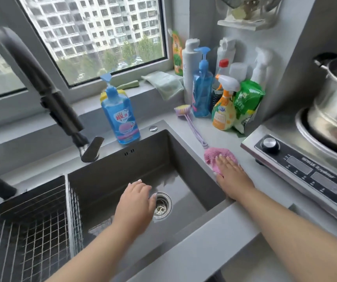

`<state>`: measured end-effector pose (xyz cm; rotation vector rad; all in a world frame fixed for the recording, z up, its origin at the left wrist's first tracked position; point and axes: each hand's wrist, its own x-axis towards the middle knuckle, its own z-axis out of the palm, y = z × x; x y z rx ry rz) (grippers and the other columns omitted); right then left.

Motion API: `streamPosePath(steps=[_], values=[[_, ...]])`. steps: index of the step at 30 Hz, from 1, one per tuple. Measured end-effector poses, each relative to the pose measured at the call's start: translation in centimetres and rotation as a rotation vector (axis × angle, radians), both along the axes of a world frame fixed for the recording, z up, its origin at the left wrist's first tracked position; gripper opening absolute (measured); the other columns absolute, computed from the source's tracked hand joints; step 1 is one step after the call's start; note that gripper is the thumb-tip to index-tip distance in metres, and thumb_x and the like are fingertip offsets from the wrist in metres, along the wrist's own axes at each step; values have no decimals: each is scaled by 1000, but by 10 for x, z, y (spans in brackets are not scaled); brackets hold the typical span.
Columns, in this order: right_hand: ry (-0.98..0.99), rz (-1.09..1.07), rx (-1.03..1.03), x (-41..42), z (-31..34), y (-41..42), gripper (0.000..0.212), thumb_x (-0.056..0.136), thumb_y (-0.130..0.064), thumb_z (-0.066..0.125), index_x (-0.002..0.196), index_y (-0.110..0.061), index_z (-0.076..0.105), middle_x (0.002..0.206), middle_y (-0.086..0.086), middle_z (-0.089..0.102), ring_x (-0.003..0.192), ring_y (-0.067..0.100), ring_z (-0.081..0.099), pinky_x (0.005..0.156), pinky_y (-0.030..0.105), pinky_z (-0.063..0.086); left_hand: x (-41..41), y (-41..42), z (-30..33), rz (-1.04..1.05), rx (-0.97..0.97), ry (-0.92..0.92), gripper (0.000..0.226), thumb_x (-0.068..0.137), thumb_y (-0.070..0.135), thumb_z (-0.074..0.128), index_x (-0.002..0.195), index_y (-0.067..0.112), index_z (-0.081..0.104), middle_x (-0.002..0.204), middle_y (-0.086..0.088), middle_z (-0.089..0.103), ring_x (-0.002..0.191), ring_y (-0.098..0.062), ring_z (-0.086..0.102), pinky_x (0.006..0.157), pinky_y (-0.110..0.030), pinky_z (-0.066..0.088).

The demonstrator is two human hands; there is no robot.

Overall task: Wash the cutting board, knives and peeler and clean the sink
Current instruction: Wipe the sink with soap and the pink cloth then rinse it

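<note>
Left grip (136, 202) wide, empty, over sink (194, 151) floor, drain (162, 206) just right of it | right grip (231, 174) flat, pressing pink cloth (217, 157) on bench beside sink rim | board, knives, peeler unseen

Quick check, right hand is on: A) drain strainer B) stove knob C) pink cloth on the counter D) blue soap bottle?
C: the right hand lies flat on the pink cloth on the counter to the right of the sink, while the left hand hovers by the drain strainer.
</note>
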<state>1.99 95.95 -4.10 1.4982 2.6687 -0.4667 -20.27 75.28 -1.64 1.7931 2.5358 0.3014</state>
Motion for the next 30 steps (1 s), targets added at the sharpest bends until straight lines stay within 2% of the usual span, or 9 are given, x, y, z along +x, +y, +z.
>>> streamPosePath(steps=[4,7,10,13,15,19,23,27,30], values=[[19,171,19,5,4,13,58,100,-29,33,154,-21,13,161,-7,3,148,10,0,120,30,3,22,50,0,-69,-46,-199,50,97,43,30,123,15,62,123,2,61,125,-17,49,105,-26,35],[253,215,-57,25,8,4,47,98,-24,45,145,-25,41,151,-16,30,144,4,19,113,16,11,43,87,0,11,-51,-452,36,99,34,44,130,21,56,129,6,57,121,-12,51,100,-22,36],[572,-61,-120,27,13,10,35,95,-17,52,129,-21,59,133,-6,57,127,11,47,99,14,29,64,125,2,211,-87,-839,24,93,30,56,116,26,62,111,5,66,97,-14,63,76,-21,48],[351,-278,-50,12,11,29,37,95,-27,51,130,-15,54,131,8,54,124,25,43,102,28,32,78,156,0,279,-37,-1097,9,80,28,63,72,33,61,72,2,60,65,-20,58,72,-29,48],[258,-229,-86,2,8,32,37,92,-28,54,128,-18,56,125,9,50,122,26,39,101,27,31,84,170,2,346,-24,-1213,10,82,27,67,75,20,66,71,-2,63,65,-21,62,71,-33,54],[520,-151,-216,0,6,35,34,88,-11,64,121,-17,60,114,4,54,109,17,50,96,19,40,86,188,0,510,-19,-1254,55,59,42,79,94,0,70,84,-10,69,77,-26,66,77,-36,55],[824,-273,-481,7,13,43,33,88,-9,66,116,-18,51,104,-2,57,87,1,55,70,2,44,89,194,4,454,9,-1396,11,92,18,62,90,7,66,85,-8,66,78,-23,62,76,-32,51],[992,-377,-701,9,18,50,34,89,-14,65,119,-15,50,110,18,65,93,25,66,82,40,56,93,198,17,382,67,-1753,19,100,12,49,114,4,60,97,-11,65,79,-20,63,70,-30,52],[696,-358,-349,1,26,61,27,90,-27,64,113,-20,51,106,5,61,96,25,61,82,37,51,87,203,10,367,50,-1418,41,95,14,56,134,11,43,119,-10,59,90,-20,64,75,-32,57]])
